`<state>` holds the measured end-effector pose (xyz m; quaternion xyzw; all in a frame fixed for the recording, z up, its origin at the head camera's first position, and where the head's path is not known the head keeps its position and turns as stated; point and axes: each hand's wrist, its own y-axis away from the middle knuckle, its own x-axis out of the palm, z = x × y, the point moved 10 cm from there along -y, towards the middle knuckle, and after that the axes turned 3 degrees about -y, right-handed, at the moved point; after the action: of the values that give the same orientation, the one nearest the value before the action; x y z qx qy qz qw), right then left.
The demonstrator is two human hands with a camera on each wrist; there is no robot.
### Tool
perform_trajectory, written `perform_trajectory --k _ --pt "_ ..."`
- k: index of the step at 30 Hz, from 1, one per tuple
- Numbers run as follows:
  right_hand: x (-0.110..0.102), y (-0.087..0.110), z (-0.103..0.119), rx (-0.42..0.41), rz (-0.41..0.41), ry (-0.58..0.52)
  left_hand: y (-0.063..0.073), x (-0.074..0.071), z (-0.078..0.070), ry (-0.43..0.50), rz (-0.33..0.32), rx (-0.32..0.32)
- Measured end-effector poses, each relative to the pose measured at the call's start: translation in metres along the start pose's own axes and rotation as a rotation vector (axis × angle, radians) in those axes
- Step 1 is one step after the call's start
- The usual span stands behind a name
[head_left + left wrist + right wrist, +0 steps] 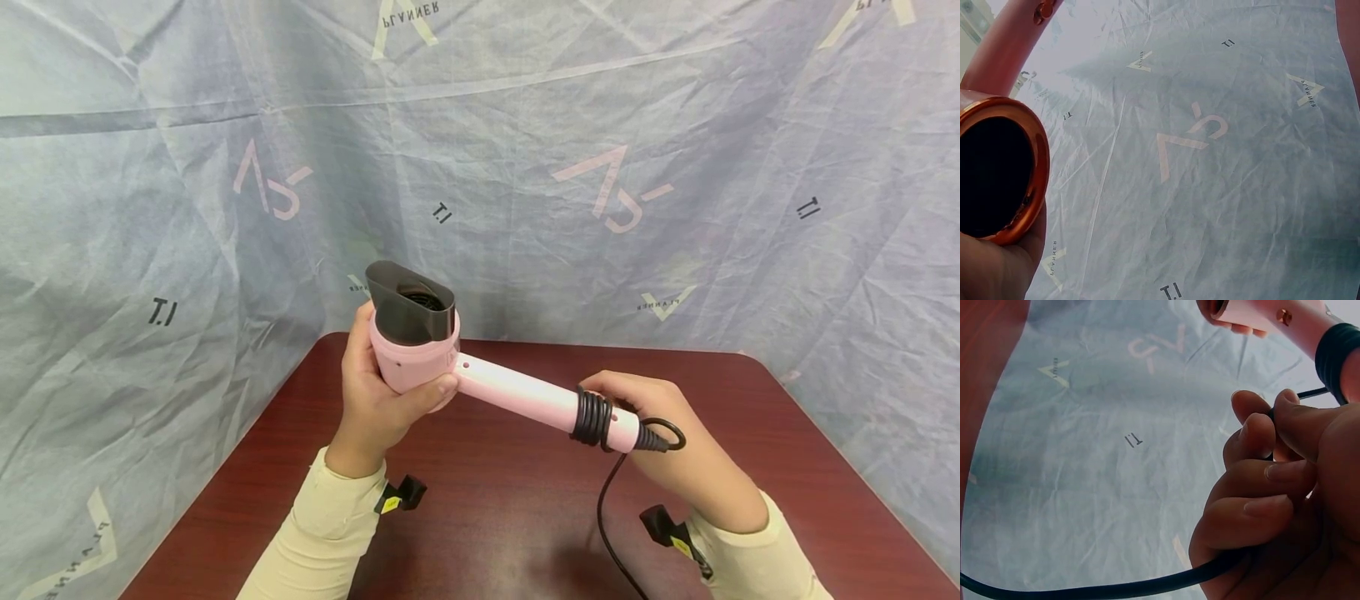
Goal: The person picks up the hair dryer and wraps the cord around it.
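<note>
Printed grey-blue cloth [495, 217] across the upper frame, dark red table [495, 508] below. Raised above it at frame centre: pink hair dryer [510, 390], grasped at its black nozzle [405, 321] end by left hand [375, 412]. Black cord [592, 417], coiled round the handle [547, 402] at right, pinched in right hand [675, 408].

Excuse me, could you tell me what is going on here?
Someone is holding a pink hair dryer above a dark red table. The left hand grips its head, below the black nozzle, while the right hand holds the black cord near the end of the handle. Several turns of the cord circle the handle, and another length hangs below. Whether it is being wound or unwound, I cannot tell.
</note>
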<state>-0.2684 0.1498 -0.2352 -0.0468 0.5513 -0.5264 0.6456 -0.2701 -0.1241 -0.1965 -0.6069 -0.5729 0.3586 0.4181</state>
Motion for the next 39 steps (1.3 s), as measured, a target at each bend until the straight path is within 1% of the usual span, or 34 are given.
perform_trajectory --k 4,8,11,16,18,23,26,30,37,39 --pt "0.003 0.001 0.001 -0.001 0.003 0.008 0.000 -0.001 0.000 -0.005 -0.012 -0.005" --pt "0.005 0.001 0.000 0.016 0.001 0.006 0.000 -0.001 0.000 -0.003 -0.018 -0.006" --pt "0.006 0.000 0.000 0.031 -0.006 -0.018 0.000 -0.001 -0.001 0.004 -0.025 -0.006" --pt "0.007 -0.002 0.004 0.019 -0.022 0.035 0.000 -0.002 0.000 0.009 -0.044 -0.013" --pt "0.007 -0.001 0.004 0.034 -0.022 0.045 0.000 -0.002 0.000 0.003 -0.056 -0.015" --pt "0.009 0.003 0.000 0.094 -0.011 -0.046 0.000 -0.005 0.001 -0.018 -0.088 -0.023" --pt "0.009 0.005 0.001 0.080 -0.022 -0.041 0.000 -0.007 0.001 -0.023 -0.104 -0.029" --pt "0.011 0.006 0.002 0.079 -0.017 -0.032 0.000 -0.007 0.001 -0.018 -0.119 -0.035" --pt "0.016 0.005 -0.001 0.171 0.021 -0.053 0.000 -0.008 0.001 -0.009 -0.136 -0.039" --pt "0.018 0.004 -0.001 0.183 0.028 -0.053 0.001 -0.008 0.002 -0.005 -0.140 -0.041"
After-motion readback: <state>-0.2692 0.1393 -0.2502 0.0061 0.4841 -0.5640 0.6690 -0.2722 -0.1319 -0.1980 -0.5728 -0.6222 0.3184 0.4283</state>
